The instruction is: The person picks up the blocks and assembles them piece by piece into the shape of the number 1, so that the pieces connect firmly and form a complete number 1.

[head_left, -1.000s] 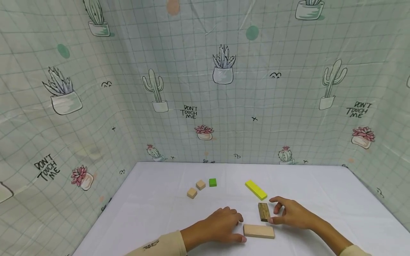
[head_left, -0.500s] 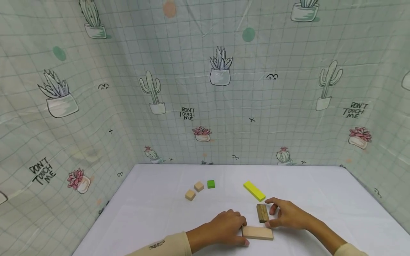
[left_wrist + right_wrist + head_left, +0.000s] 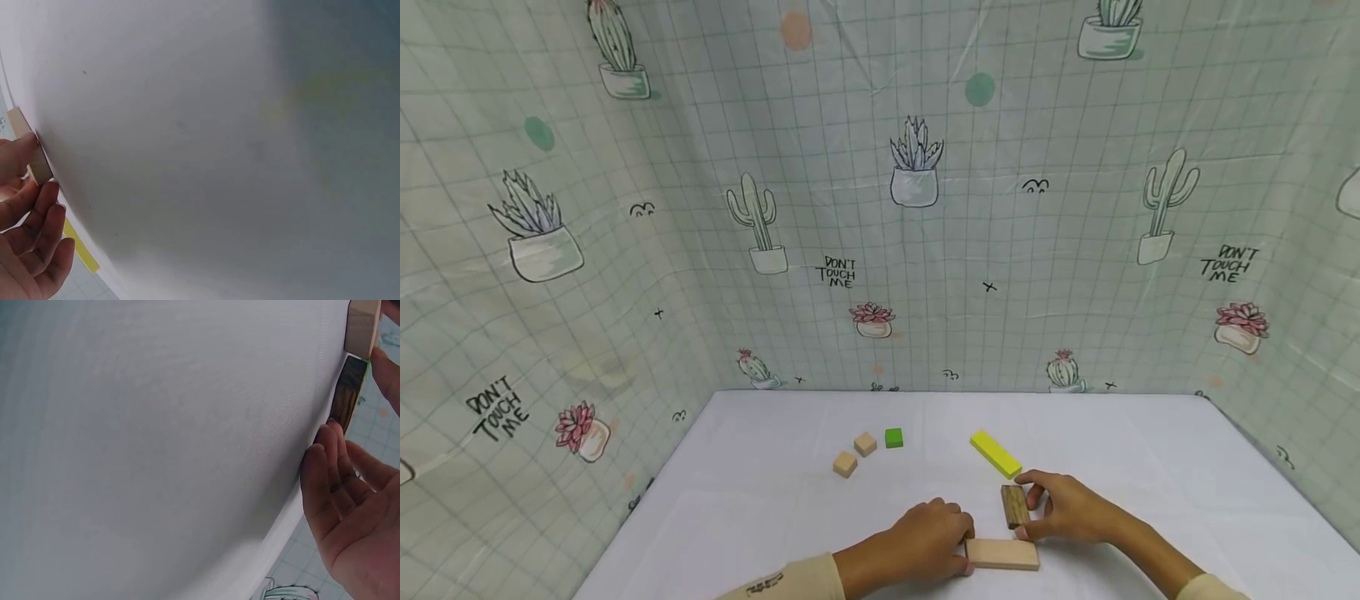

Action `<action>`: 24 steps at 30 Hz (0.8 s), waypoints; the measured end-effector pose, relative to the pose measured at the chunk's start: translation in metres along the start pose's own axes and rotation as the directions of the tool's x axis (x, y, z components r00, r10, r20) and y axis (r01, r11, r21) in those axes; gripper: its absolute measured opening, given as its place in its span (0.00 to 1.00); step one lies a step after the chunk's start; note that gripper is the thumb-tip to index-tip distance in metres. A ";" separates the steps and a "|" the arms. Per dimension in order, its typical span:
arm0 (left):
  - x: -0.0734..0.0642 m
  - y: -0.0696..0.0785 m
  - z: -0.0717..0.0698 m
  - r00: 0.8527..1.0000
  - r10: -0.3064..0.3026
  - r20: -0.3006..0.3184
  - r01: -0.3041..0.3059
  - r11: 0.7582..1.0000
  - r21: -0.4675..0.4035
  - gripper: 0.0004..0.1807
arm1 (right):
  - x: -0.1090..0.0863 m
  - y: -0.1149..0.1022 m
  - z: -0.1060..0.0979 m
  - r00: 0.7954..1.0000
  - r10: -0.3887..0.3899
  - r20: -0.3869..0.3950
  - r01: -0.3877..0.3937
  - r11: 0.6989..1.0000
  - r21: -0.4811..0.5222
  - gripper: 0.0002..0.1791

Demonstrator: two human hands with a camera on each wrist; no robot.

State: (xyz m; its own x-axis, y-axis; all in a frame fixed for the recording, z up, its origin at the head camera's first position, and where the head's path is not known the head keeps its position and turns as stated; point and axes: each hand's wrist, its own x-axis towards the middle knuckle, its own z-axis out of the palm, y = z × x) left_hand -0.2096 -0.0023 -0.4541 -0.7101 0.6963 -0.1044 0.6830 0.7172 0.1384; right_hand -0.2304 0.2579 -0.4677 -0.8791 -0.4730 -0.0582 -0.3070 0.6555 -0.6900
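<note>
A flat, light wooden block (image 3: pixel 1002 554) lies on the white table near its front. My left hand (image 3: pixel 925 542) pinches the left end between thumb and fingers; the left wrist view shows this grip on the light block (image 3: pixel 41 167) from the side. Just behind it is a shorter dark brown wooden block (image 3: pixel 1014 506), slightly tilted. Thumb and index finger of my right hand (image 3: pixel 1071 508) hold this one at its near and far ends. In the right wrist view a narrow gap separates the dark block (image 3: pixel 349 394) from the light block (image 3: pixel 362 328).
A long yellow block (image 3: pixel 996 454) lies behind the dark one. Further left on the white table (image 3: pixel 760 508) are a green cube (image 3: pixel 893 437) and two light wooden cubes, one (image 3: pixel 865 444) behind the other (image 3: pixel 845 464). A patterned cloth (image 3: pixel 820 208) hangs around the back and sides.
My left hand has moved right and its thumb and fingers have closed on the light block's end. The right hand's fingers have closed in on the dark block, which now tilts slightly.
</note>
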 end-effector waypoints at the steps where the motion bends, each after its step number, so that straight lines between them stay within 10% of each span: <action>1: 0.000 0.000 0.000 1.000 0.005 -0.004 -0.005 1.000 -0.001 0.14 | 0.000 0.000 0.000 1.000 -0.005 -0.002 0.005 1.000 -0.003 0.43; 24: -0.006 -0.002 0.001 0.998 -0.053 0.018 0.053 0.998 -0.027 0.14 | 0.000 0.002 0.001 1.000 -0.016 -0.003 0.016 1.000 0.014 0.41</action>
State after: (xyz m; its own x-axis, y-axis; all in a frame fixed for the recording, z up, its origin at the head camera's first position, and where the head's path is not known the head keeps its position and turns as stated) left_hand -0.2065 -0.0082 -0.4547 -0.7418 0.6581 -0.1290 0.6394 0.7521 0.1597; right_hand -0.2308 0.2585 -0.4700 -0.8752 -0.4817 -0.0456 -0.3155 0.6396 -0.7010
